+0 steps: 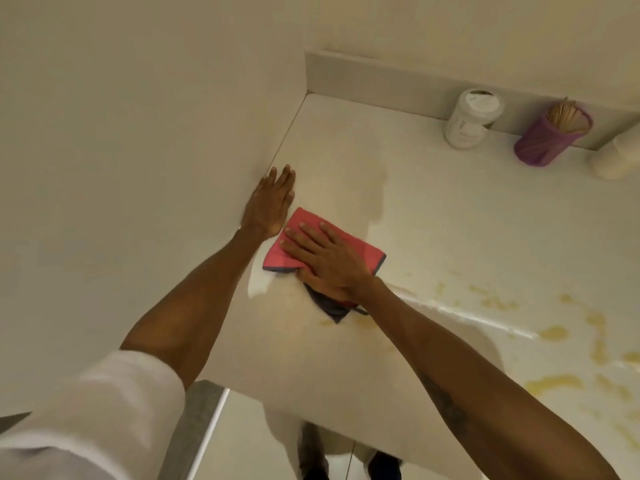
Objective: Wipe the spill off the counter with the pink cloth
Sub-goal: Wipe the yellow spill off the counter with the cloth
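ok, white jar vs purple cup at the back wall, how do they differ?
The white jar is closed with a lid; the purple cup is open and packed with wooden sticks. The jar is opaque white; the cup is see-through purple. The jar sits left of the cup. Both stand on the counter by the back ledge, clear of the spill.

The pale counter (433,209) meets a wall on its left side. A pink cloth (294,242) lies flat on it near that wall. Yellow spill (554,381) covers its right part. At the back stand a white jar (469,121), a purple cup (547,140) holding wooden sticks, and a white container (618,157) at the edge.
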